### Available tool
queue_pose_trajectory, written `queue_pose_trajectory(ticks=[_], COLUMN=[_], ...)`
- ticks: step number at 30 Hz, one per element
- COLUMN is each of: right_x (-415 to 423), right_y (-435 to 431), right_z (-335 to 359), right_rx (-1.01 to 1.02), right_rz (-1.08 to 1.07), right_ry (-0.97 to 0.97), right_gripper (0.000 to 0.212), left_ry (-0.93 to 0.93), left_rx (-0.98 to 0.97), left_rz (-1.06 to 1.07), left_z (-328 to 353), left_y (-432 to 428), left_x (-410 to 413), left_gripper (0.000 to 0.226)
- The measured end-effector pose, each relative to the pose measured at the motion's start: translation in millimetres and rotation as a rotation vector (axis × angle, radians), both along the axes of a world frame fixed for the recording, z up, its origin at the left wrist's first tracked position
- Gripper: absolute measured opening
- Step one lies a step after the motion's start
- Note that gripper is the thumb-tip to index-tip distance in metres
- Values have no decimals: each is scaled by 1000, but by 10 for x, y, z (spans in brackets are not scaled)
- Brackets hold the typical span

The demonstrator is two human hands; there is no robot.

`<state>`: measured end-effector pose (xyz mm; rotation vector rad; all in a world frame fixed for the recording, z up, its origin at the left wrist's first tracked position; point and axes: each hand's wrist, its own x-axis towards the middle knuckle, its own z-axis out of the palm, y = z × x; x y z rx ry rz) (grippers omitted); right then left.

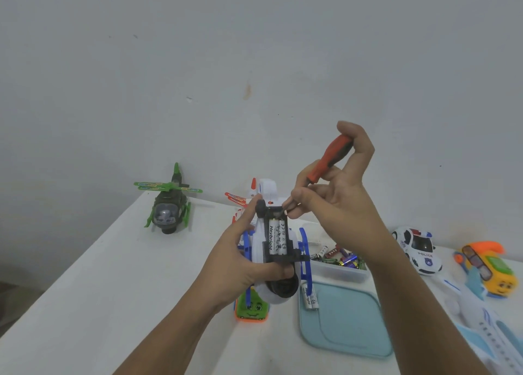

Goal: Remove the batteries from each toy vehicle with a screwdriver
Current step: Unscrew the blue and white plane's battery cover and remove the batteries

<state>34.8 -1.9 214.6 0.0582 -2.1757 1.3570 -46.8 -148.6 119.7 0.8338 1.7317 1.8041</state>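
Note:
My left hand (243,264) grips a white toy helicopter (261,250) with blue skids, turned belly-up above the table. Its black battery bay is open and two white batteries (276,240) lie side by side inside. My right hand (336,193) holds a red-handled screwdriver (331,159), handle pointing up and away, while its fingertips pinch at the top end of the bay. One loose white battery (310,299) lies on a light-blue lid (348,321).
A green toy helicopter (168,204) stands at the table's far left. A clear tub (339,270) holds several batteries. A police car (418,250), an orange-yellow toy (489,270) and a white-blue plane (486,326) sit right. A small green-orange toy (252,309) stands below the held helicopter.

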Motion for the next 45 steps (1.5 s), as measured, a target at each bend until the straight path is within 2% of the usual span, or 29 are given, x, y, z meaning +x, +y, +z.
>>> queue_pose_trajectory(ticks=[11,16,19,21,22,24,25,26,28,33,36,39,45], right_x=[163,169,174,187,190,181,177,172,133,41,-7,-21,250], right_y=[72,155,215,249,246,205,189,178,118,32,9,25,341], right_z=[77,75,99,87,74,82,81,72,85,120,100,64,59], right_rx=[-173,-357,-420,-339,-228,80,189,268,307,409,441,384,21], right_rz=[121,62,42,2,-46,-164,-170,-155,-112,-78,-65,-103,-155], right_ry=[-150,-55,-43,-103,-164,-322,-423,-519,-650,-833,-883,-890,-793], right_gripper=[97,71,79,78,65,16,18,35,47,42,38,41,25], left_ry=[24,29,16,20,23,24,23,24,22,61,72,75,65], left_rx=[-6,-1,-8,-5,0,4,8,10,15,-8,-26,-30,-15], left_rz=[2,-21,-16,-16,-16,-16,-15,-14,-12,-1,0,-5,-5], left_z=[-57,-28,-53,-57,-51,-27,-14,-7,0,-9,-30,-58,-101], left_y=[10,19,26,30,34,41,43,45,57,81,85,89,89], left_x=[-77,-62,-79,-85,-82,-66,-58,-53,-41,-35,-34,-29,-31], left_gripper=[115,113,113,114,114,114,114,114,115,117,120,121,123])
